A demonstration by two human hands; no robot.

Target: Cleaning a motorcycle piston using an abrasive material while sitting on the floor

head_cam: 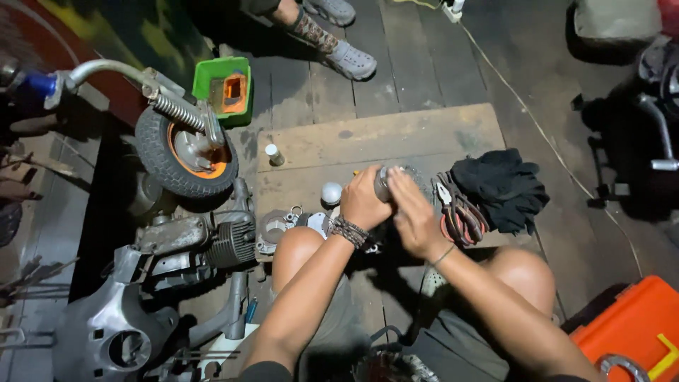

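left hand (363, 200) and right hand (412, 212) clasp round metal part (384, 185); pliers (458, 211), black cloth (502, 188) just beside

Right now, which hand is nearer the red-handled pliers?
Right. The right hand sits just beside the red-handled pliers, almost touching them. The left hand is farther off, on the other side of the round metal part both hands grip.

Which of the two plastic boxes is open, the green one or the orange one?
The green box beside the wheel: it is open and holds an orange part.
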